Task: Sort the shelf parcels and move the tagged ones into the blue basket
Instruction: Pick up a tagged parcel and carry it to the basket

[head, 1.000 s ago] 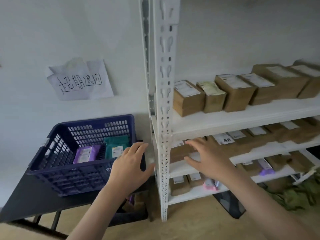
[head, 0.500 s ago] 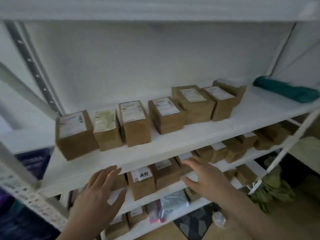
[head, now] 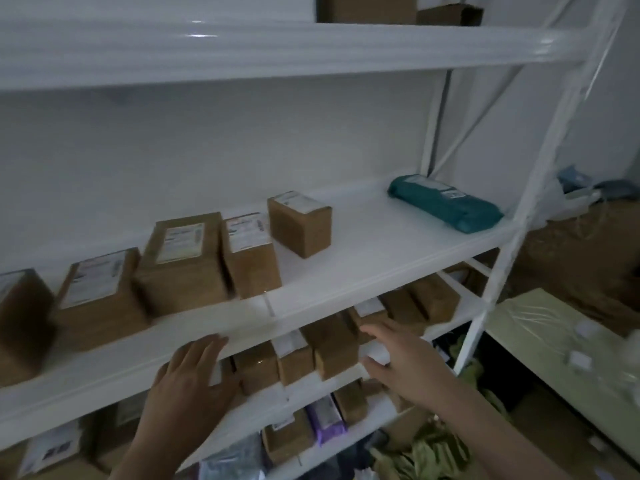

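A white metal shelf unit (head: pixel 346 292) fills the view. Several brown cardboard parcels (head: pixel 183 261) with white labels stand in a row on the middle board. A teal soft parcel (head: pixel 446 207) lies at that board's right end. More brown boxes (head: pixel 332 348) sit on the board below, and a purple packet (head: pixel 327 419) lies lower still. My left hand (head: pixel 192 379) hovers with straight fingers in front of the middle board's edge. My right hand (head: pixel 401 358) reaches with spread fingers toward the lower board's boxes. Both hands hold nothing. The blue basket is out of view.
An upper shelf board (head: pixel 277 46) carries brown boxes (head: pixel 367 8). Right of the unit stands a pale table (head: pixel 540 327) with small white items. Large cardboard boxes (head: pixel 581 258) stand behind it. Green fabric (head: pixel 429 448) lies on the floor.
The view has swung right, away from the blue basket and along the shelves. Both hands stay raised and empty, now in front of the middle and lower boards further right.
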